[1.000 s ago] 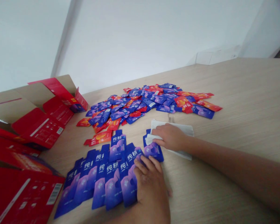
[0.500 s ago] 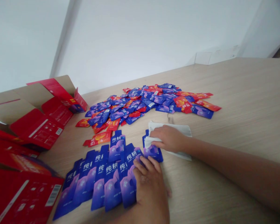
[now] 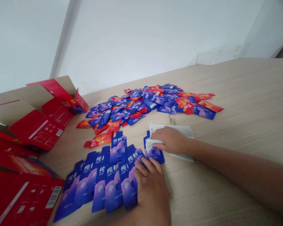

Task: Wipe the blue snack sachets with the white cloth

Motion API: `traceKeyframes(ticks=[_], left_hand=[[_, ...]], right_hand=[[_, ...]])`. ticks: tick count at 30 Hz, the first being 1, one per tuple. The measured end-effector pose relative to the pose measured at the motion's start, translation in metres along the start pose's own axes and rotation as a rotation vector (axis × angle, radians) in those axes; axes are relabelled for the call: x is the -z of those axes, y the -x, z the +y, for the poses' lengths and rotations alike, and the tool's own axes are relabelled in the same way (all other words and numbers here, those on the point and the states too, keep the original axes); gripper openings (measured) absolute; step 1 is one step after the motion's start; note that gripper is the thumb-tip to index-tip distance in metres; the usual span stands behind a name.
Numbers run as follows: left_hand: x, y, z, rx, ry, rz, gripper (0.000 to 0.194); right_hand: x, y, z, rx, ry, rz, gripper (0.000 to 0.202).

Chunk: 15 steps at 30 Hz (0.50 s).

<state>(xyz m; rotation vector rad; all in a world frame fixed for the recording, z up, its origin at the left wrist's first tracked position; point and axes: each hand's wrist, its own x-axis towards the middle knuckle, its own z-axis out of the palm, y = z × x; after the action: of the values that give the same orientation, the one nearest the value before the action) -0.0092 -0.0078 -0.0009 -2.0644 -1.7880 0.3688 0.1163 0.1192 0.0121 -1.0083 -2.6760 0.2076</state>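
My right hand (image 3: 169,139) is closed on a white wipe (image 3: 181,155) and presses part of it onto a single blue-purple sachet (image 3: 155,154). The rest of the wipe lies spread on the table under the hand. Nearer to me, my left hand (image 3: 151,182) rests with its fingers laid out over the edge of another blue-purple sachet (image 3: 134,155). Left of it, several more sachets (image 3: 114,188) lie face up in overlapping rows. One sachet (image 3: 118,149) sticks out above the row. My left thumb is hidden.
Behind the hands spreads a heap of loose blue and orange-red sachets (image 3: 136,105). Open red cartons (image 3: 35,128) stand along the left side, one more red carton (image 3: 28,201) at the front left. A white box (image 3: 217,57) sits against the wall at the table's (image 3: 245,119) back edge.
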Motion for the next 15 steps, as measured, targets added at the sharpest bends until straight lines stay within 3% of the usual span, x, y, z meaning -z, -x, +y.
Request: traceKeyframes(ticks=[4,12,15], left_hand=[[-0.003,0.000,-0.001,-0.001,-0.014,0.025,0.098],[-0.005,0.000,0.001,0.011,-0.050,0.000,0.087],[-0.002,-0.001,0.003,0.027,-0.017,-0.035,0.093]], right_hand=[[0.001,-0.001,0.010,-0.079,0.040,0.016,0.028],[0.003,0.002,-0.008,0.105,0.000,-0.024,0.024],[0.003,0.001,-0.006,0.058,0.015,-0.026,0.025]])
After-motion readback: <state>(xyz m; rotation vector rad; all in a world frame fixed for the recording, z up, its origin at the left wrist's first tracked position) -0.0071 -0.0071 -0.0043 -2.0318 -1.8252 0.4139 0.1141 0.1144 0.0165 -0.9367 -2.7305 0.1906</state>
